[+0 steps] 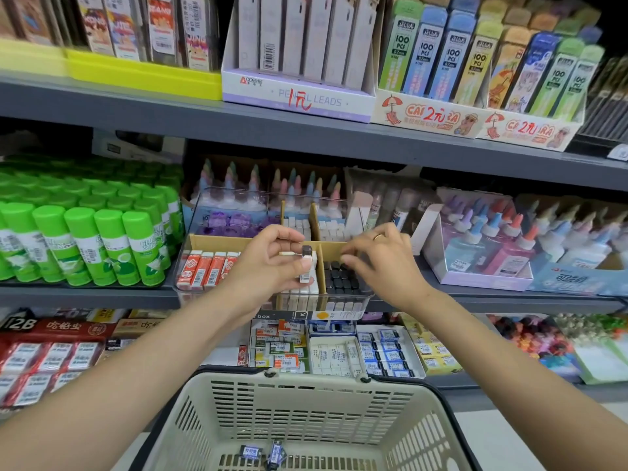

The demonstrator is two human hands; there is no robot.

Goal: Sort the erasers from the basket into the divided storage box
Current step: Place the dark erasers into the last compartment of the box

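Observation:
A clear divided storage box (pixel 190 229) sits on the middle shelf, split by cardboard dividers. Its front compartments hold red-sleeved erasers (pixel 207 268), white erasers (pixel 299 300) and black erasers (pixel 341 283). My left hand (pixel 268 263) hovers over the middle front compartment, shut on a black-and-white eraser (pixel 307 265) held upright. My right hand (pixel 380 258) reaches into the black eraser compartment with fingertips curled down; what they hold is hidden. The beige basket (pixel 299 385) sits below, with two blue-wrapped erasers (pixel 263 453) on its bottom.
Green glue sticks (pixel 88 239) stand to the left of the box, and glue bottles in a display (pixel 489 246) to the right. The shelf below holds boxed erasers (pixel 339 348). Pencil lead displays (pixel 299 62) fill the shelf above.

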